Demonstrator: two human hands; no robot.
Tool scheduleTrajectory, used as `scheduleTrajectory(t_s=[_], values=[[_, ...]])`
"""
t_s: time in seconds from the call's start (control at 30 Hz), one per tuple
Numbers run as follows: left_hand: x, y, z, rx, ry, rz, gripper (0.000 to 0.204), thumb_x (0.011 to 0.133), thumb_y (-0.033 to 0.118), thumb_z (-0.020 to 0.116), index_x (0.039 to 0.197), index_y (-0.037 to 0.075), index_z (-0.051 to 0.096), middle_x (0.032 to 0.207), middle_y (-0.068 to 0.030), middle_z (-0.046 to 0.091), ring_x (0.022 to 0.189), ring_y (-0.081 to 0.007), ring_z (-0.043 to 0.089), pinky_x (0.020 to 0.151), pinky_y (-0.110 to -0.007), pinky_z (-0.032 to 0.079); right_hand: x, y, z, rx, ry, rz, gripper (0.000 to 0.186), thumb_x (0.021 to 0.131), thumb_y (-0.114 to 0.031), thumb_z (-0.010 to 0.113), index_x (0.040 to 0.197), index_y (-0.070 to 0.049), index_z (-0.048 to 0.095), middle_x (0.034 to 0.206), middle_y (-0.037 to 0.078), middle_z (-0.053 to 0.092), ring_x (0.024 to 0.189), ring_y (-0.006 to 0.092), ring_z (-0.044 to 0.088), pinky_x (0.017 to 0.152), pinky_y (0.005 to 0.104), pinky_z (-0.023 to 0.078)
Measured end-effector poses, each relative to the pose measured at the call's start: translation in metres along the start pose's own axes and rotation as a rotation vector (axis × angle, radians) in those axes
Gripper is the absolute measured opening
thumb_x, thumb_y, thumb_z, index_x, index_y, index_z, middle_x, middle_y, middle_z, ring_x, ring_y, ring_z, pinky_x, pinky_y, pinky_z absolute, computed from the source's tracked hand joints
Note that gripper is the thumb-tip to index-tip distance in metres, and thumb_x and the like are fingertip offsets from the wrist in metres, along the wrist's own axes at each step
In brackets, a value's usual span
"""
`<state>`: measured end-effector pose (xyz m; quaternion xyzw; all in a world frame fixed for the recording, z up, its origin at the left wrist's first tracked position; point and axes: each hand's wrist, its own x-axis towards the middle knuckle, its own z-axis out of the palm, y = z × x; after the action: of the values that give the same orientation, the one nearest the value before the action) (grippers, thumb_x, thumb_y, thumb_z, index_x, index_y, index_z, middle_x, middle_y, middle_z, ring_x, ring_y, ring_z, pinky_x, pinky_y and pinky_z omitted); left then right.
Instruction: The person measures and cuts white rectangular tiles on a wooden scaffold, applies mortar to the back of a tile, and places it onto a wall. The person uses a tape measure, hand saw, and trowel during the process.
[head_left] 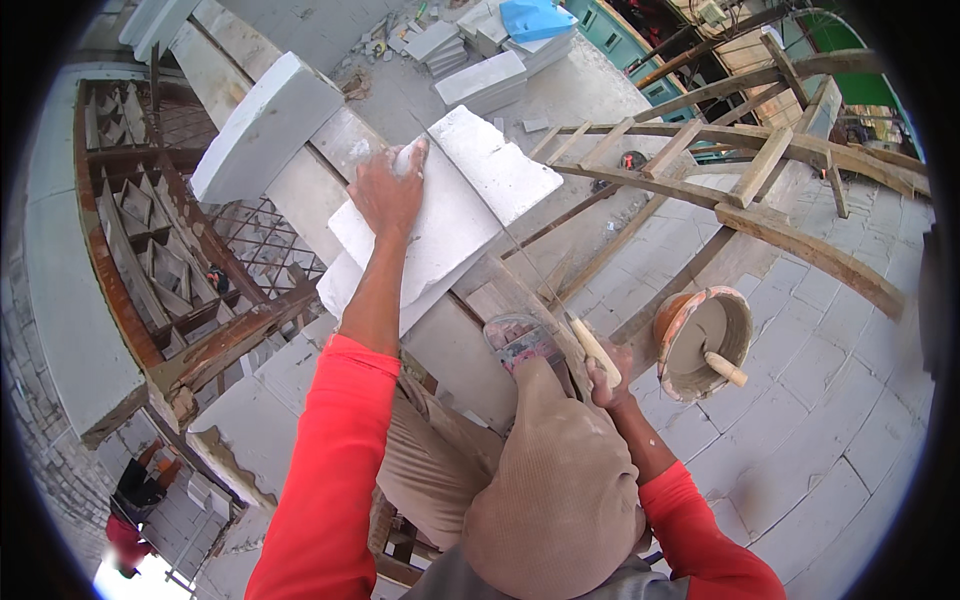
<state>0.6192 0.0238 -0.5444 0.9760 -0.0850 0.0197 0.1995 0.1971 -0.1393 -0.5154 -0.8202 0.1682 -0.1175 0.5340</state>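
Site: open-air building works; support, a run of pale boards [450, 345] crossing diagonally beneath the hands.

Item, right hand [608, 380]: fingers closed round the pale wooden handle of a saw [592, 352]; long, thin blade, likely light and whippy. Best held by the handle.

Item, white block [445, 215]: lies flat on the boards, atop another white block [338, 285]. Chalky, matt, sharp-edged; judged stiff, light for its bulk, brittle at corners, dusty rather than slick. Best held flat-palmed on the broad face or by opposite long sides, clear of the blade.

Item, left hand [390, 188]: palm down on the block's far left portion, pressing; how far the fingers curl over the edge cannot be told.

Item, rough-edged white piece [500, 165]: just beyond the blade line, one edge broken. Whether joined to the block cannot be told.

Surroundings, right: bucket [741, 335] of grey mortar, wooden-handled trowel [725, 368] in it, on pale jointed paving [820, 400]; past it, a wooden ladder [760, 170].

Surroundings, left: upright white slab [265, 125] on the boards; brown timber frame [115, 290].

Farther off: stacked pale blocks [485, 82], blue sheet [537, 18] on top.
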Motion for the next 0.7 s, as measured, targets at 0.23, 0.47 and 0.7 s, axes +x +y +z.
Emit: scheduleTrajectory(t_s=[0.23, 0.47, 0.7], values=[[0.001, 0.006, 0.002, -0.001, -0.042, -0.004, 0.065, 0.095, 0.066, 0.070, 0.119, 0.006, 0.082, 0.119, -0.0161, 0.077, 0.116, -0.0332, 0.066, 0.108, -0.049, 0.041, 0.081, -0.017, 0.030, -0.053, -0.097, 0.100, 0.043, 0.085, -0.019, 0.063, 0.115, 0.010, 0.073, 0.091, 0.024, 0.075, 0.082, 0.0343, 0.077, 0.076, 0.0360, 0.059], [0.001, 0.011, -0.005, 0.005, -0.040, -0.030, 0.064, 0.096, 0.066, 0.069, 0.120, 0.008, 0.082, 0.120, -0.0157, 0.077, 0.121, -0.0325, 0.063, 0.110, -0.048, 0.040, -0.043, -0.012, -0.031, 0.004, -0.059, 0.092, 0.052, 0.085, -0.023, 0.059, 0.124, 0.010, 0.072, 0.103, 0.028, 0.077, 0.088, 0.0373, 0.078, 0.084, 0.0402, 0.060], [0.000, 0.013, -0.002, 0.025, -0.081, -0.040, 0.066, 0.096, 0.069, 0.066, 0.121, 0.010, 0.082, 0.120, -0.0135, 0.077, 0.121, -0.0311, 0.064, 0.110, -0.048, 0.040, 0.100, -0.018, 0.050, 0.042, 0.076, -0.017, 0.017, 0.087, -0.017, 0.066, 0.088, 0.000, 0.068, 0.071, 0.017, 0.058, 0.059, 0.0340, 0.057, 0.060, 0.0416, 0.046]])
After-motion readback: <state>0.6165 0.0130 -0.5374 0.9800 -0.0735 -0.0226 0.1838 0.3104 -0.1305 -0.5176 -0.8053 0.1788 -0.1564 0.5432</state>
